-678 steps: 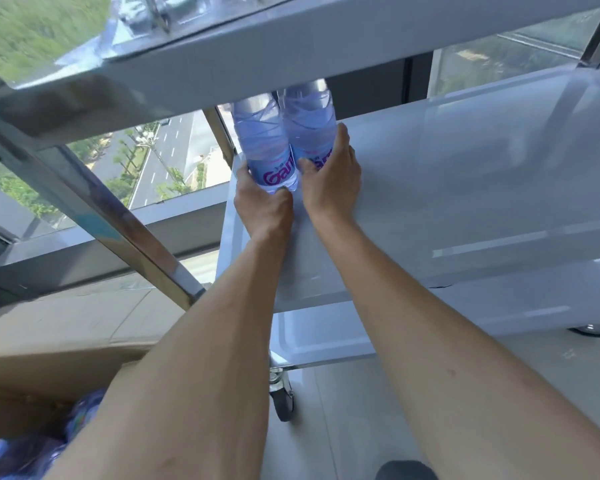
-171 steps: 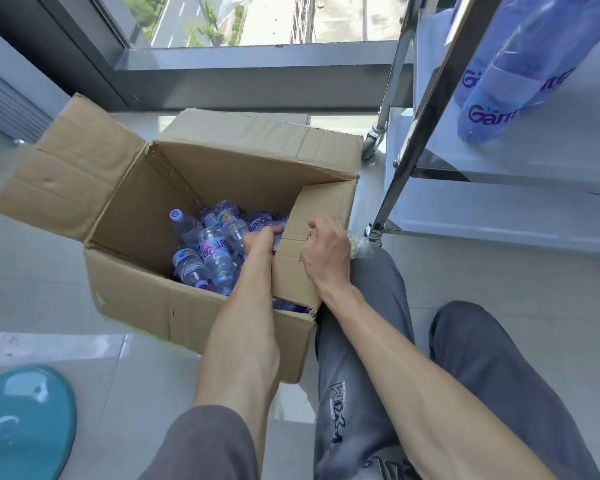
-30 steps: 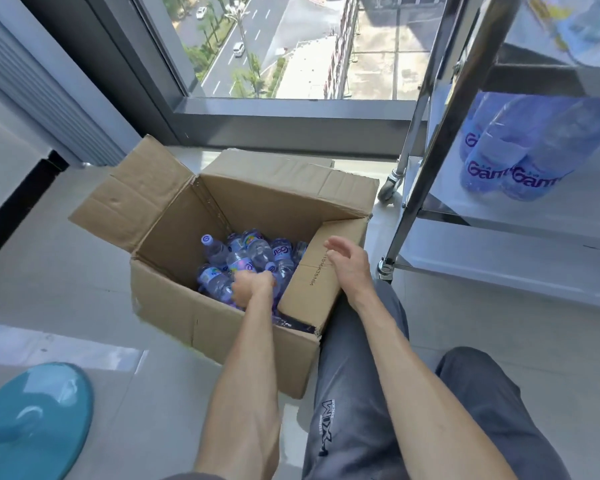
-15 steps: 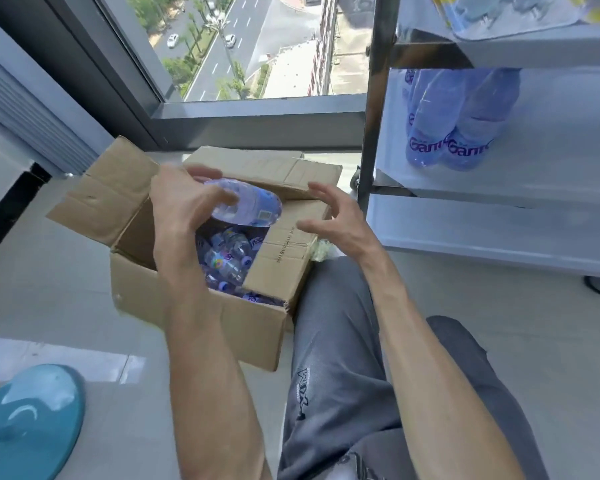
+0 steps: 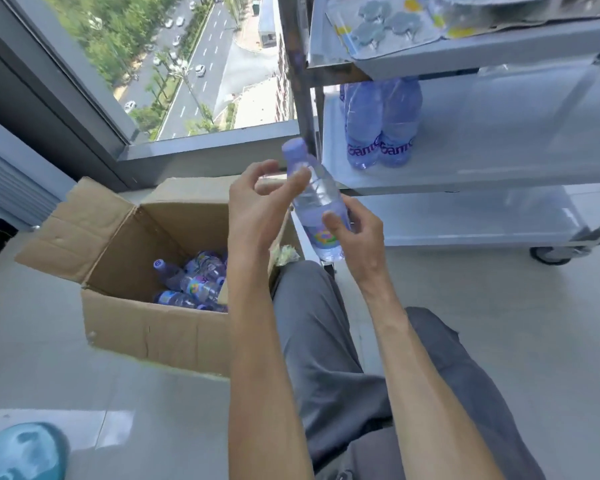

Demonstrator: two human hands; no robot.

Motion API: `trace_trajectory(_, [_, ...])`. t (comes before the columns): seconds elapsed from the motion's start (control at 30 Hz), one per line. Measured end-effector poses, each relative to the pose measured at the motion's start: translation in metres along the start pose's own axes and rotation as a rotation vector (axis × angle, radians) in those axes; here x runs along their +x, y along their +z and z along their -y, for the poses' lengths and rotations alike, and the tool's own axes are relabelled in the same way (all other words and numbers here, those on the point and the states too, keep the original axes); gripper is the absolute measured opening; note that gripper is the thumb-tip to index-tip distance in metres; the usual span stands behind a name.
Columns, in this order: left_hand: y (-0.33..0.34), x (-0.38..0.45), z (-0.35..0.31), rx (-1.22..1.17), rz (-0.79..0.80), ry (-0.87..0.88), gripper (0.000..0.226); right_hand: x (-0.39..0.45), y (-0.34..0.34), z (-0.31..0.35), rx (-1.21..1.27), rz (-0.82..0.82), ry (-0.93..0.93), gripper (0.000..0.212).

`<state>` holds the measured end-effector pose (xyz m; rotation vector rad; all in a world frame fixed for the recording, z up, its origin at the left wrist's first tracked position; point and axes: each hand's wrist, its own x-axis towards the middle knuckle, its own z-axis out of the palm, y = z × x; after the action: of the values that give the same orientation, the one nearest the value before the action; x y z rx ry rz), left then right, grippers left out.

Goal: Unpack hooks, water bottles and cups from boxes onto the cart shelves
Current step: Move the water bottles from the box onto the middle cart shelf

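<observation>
A clear water bottle (image 5: 311, 192) with a purple cap is held upright and tilted above my knee, in front of the cart. My right hand (image 5: 355, 233) grips its lower, labelled part. My left hand (image 5: 257, 206) is beside the bottle with relaxed fingers, one fingertip touching its shoulder. Lower left, an open cardboard box (image 5: 136, 327) holds several more bottles (image 5: 191, 284). Two bottles (image 5: 378, 133) stand together at the left end of the cart's middle shelf (image 5: 499, 164). Packs of hooks (image 5: 378, 29) lie on the top shelf.
The cart's steel post (image 5: 302, 81) rises just behind the held bottle. The bottom shelf (image 5: 465, 220) sits low with a caster wheel (image 5: 548, 256) at right. A window sill (image 5: 205, 150) runs behind the box. A teal stool (image 5: 18, 452) is at lower left. My legs fill the lower middle.
The bottle has gone from lying sideways in my left hand over the box to upright nearer the cart. My right hand has taken hold of it and my left fingers have loosened.
</observation>
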<state>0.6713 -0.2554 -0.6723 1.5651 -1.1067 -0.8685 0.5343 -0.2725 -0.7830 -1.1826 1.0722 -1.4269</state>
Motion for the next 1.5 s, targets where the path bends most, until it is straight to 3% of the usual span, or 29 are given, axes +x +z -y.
trace_trajectory(0.07, [0.012, -0.008, 0.013, -0.091, 0.056, -0.028, 0.037, -0.005, -0.006, 0.004, 0.236, -0.094, 0.091, 0.05])
trace_trajectory(0.13, [0.027, -0.014, 0.029, -0.016, 0.056, -0.127, 0.032, -0.004, -0.014, 0.013, 0.418, -0.136, 0.166, 0.049])
trace_trajectory(0.2, [0.045, -0.023, 0.043, 0.022, 0.185, -0.257, 0.038, 0.003, -0.026, 0.023, 0.435, -0.125, 0.164, 0.045])
trace_trajectory(0.3, [0.071, -0.034, 0.05, -0.146, 0.396, -0.374, 0.044, 0.014, -0.044, 0.039, 0.371, -0.111, 0.153, 0.043])
trace_trajectory(0.5, [0.101, -0.042, 0.046, -0.505, 0.418, -0.441, 0.049, 0.02, -0.067, 0.04, 0.284, -0.138, 0.148, 0.041])
trace_trajectory(0.77, [0.131, -0.043, 0.05, -0.417, 0.13, -0.236, 0.035, 0.03, -0.095, 0.038, 0.129, -0.066, 0.119, 0.053])
trace_trajectory(0.9, [0.161, -0.032, 0.054, -0.319, 0.164, -0.207, 0.035, 0.056, -0.115, 0.04, -0.062, -0.308, 0.216, 0.07])
trace_trajectory(1.0, [0.187, -0.007, 0.05, -0.192, 0.243, -0.162, 0.048, 0.081, -0.122, 0.04, -0.037, -0.548, 0.237, 0.062])
trace_trajectory(1.13, [0.207, 0.048, 0.041, 0.027, -0.009, -0.056, 0.06, 0.116, -0.139, 0.038, -0.112, -0.707, 0.102, 0.06])
trace_trajectory(1.23, [0.211, 0.09, 0.035, 0.132, -0.151, -0.014, 0.072, 0.146, -0.158, 0.033, -0.325, -0.682, 0.096, 0.058])
trace_trajectory(1.3, [0.214, 0.113, 0.035, 0.211, -0.153, -0.008, 0.085, 0.163, -0.168, 0.028, -0.481, -0.635, 0.111, 0.052])
trace_trajectory(1.37, [0.217, 0.13, 0.036, 0.247, -0.115, -0.012, 0.091, 0.173, -0.172, 0.022, -0.445, -0.579, 0.068, 0.045])
trace_trajectory(1.43, [0.221, 0.142, 0.039, 0.222, -0.076, -0.024, 0.08, 0.18, -0.171, 0.016, -0.368, -0.511, 0.023, 0.048])
trace_trajectory(1.5, [0.224, 0.147, 0.043, 0.182, -0.064, -0.03, 0.062, 0.184, -0.168, 0.009, -0.302, -0.442, 0.018, 0.067])
